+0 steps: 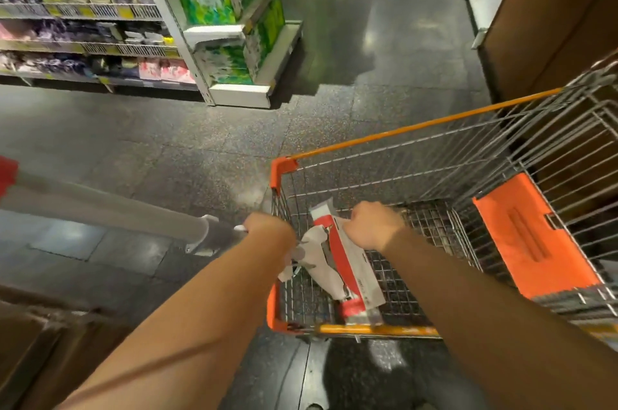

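Note:
A wire shopping cart point(418, 129) with orange trim stands in front of me on the right. Inside it lies a flat white and red packet point(351, 262), tilted on the cart's mesh floor. My right hand point(372, 225) grips the packet's upper edge, fingers curled over it. My left hand point(269, 229) is at the cart's left rim and holds the end of a long grey pole-like item point(110, 209), which stretches out to the left and ends in a red part point(7, 175). Crumpled white wrapping point(309, 252) sits just under my left wrist.
The cart's orange seat flap point(530, 235) is folded at the right. Store shelves point(83, 8) with packaged goods line the far left, ending in a stand of green packs point(227, 8). A tall brown cardboard block point(548, 15) stands far right; brown boxes point(50, 349) sit at lower left. Dark floor point(207, 142) lies between.

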`<state>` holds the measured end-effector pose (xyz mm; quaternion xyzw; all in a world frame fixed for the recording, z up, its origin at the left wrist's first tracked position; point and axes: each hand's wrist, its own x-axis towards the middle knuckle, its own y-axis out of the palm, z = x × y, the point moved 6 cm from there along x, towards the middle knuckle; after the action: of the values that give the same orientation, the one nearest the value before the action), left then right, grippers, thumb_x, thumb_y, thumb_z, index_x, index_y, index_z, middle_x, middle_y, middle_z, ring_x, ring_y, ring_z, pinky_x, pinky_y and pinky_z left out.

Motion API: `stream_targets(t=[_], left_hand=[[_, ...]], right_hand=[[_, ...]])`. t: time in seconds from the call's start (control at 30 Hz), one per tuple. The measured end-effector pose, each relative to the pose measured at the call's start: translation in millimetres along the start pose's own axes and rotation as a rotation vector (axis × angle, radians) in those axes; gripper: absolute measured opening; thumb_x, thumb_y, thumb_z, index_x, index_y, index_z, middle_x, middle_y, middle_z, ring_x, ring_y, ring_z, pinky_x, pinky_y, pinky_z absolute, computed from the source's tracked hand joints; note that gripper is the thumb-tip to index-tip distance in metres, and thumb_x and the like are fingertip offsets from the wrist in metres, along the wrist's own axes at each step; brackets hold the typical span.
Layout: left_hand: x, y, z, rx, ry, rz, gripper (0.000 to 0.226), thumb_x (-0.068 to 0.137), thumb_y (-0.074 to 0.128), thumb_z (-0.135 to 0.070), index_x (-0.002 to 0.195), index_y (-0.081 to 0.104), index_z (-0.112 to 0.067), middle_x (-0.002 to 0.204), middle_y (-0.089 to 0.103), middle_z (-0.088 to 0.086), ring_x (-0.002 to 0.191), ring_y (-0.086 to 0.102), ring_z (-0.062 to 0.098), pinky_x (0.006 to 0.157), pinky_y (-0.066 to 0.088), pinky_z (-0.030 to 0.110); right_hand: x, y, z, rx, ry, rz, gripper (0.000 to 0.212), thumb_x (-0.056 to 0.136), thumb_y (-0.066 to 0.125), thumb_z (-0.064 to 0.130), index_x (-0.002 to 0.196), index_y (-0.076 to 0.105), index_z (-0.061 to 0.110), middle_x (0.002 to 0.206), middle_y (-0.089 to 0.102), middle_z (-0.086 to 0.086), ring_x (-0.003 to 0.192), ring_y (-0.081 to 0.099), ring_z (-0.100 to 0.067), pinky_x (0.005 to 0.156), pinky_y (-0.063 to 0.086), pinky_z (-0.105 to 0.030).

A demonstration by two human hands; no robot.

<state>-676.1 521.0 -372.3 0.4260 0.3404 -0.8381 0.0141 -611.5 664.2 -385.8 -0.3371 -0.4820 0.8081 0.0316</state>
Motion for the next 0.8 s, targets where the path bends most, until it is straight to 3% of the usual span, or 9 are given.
stream_targets(t=[0.13,0.27,0.33,0.47,0.5,0.57,0.63,0.7,0.8], left_hand=[[-4,0,3,-0.021,0.018,0.024,0.056,0.086,0.066,-0.042,0.134,0.051,-0.018,0.134,0.054,0.000,0.120,0.054,0.025,0.091,0.045,0.036],[-6,3,6,-0.075,0.040,0.060,0.056,0.083,0.067,-0.045,0.130,0.056,-0.017,0.125,0.060,0.001,0.113,0.058,0.024,0.094,0.048,0.036],[-13,0,12,-0.097,0.052,0.071,0.054,0.083,0.067,-0.043,0.128,0.058,-0.014,0.120,0.060,0.002,0.112,0.058,0.024,0.098,0.047,0.038],[-44,-16,30,-0.274,0.082,0.131,0.054,0.092,0.060,-0.039,0.135,0.050,-0.008,0.141,0.049,0.008,0.126,0.049,0.025,0.103,0.039,0.032],[-55,-21,33,-0.328,0.091,0.125,0.056,0.092,0.059,-0.040,0.136,0.050,-0.008,0.144,0.045,0.008,0.129,0.045,0.026,0.105,0.036,0.033],[-76,-30,35,-0.452,0.113,0.103,0.058,0.093,0.056,-0.042,0.140,0.045,-0.009,0.153,0.033,0.009,0.139,0.032,0.029,0.112,0.026,0.038],[-97,-33,29,-0.615,0.144,0.114,0.060,0.096,0.051,-0.039,0.146,0.036,-0.009,0.158,0.020,0.009,0.145,0.018,0.030,0.115,0.017,0.040],[-111,-34,22,-0.755,0.156,0.072,0.064,0.094,0.053,-0.043,0.145,0.036,-0.009,0.158,0.021,0.008,0.145,0.019,0.030,0.116,0.015,0.042],[-125,-29,13,-0.868,0.159,-0.033,0.067,0.088,0.058,-0.052,0.137,0.047,-0.008,0.154,0.032,0.009,0.140,0.030,0.030,0.113,0.023,0.044]], right_hand=[[-7,14,-22,0.090,0.098,0.030,0.019,0.092,0.047,0.025,0.093,0.057,0.009,0.108,0.066,-0.016,0.083,0.057,-0.027,0.070,0.044,-0.027],[-21,17,-33,0.242,0.197,0.003,0.041,0.094,0.048,0.027,0.123,0.057,-0.001,0.119,0.062,-0.017,0.099,0.064,-0.031,0.078,0.053,-0.033],[-30,17,-33,0.319,0.239,0.002,0.041,0.095,0.046,0.024,0.126,0.055,-0.001,0.122,0.061,-0.018,0.099,0.066,-0.031,0.084,0.056,-0.037],[-48,29,-26,0.505,0.324,0.103,0.025,0.099,0.040,0.013,0.109,0.054,-0.004,0.100,0.062,-0.020,0.063,0.068,-0.018,0.064,0.058,-0.027],[-55,33,-23,0.600,0.356,0.149,0.025,0.099,0.041,0.013,0.114,0.052,-0.004,0.100,0.061,-0.019,0.061,0.064,-0.019,0.069,0.058,-0.028],[-71,37,-15,0.785,0.381,0.252,0.039,0.102,0.039,0.015,0.134,0.042,-0.006,0.115,0.059,-0.022,0.066,0.056,-0.021,0.091,0.054,-0.036],[-89,39,-5,0.955,0.359,0.354,0.053,0.105,0.034,0.029,0.146,0.029,-0.005,0.142,0.045,-0.025,0.091,0.059,-0.030,0.108,0.040,-0.043],[-102,32,3,1.125,0.321,0.344,0.063,0.104,0.028,0.042,0.148,0.024,-0.002,0.149,0.036,-0.024,0.127,0.048,-0.037,0.111,0.035,-0.044],[-109,13,5,1.424,0.244,0.117,0.044,0.102,0.032,0.031,0.137,0.042,0.007,0.138,0.051,-0.021,0.117,0.053,-0.031,0.100,0.041,-0.043]])
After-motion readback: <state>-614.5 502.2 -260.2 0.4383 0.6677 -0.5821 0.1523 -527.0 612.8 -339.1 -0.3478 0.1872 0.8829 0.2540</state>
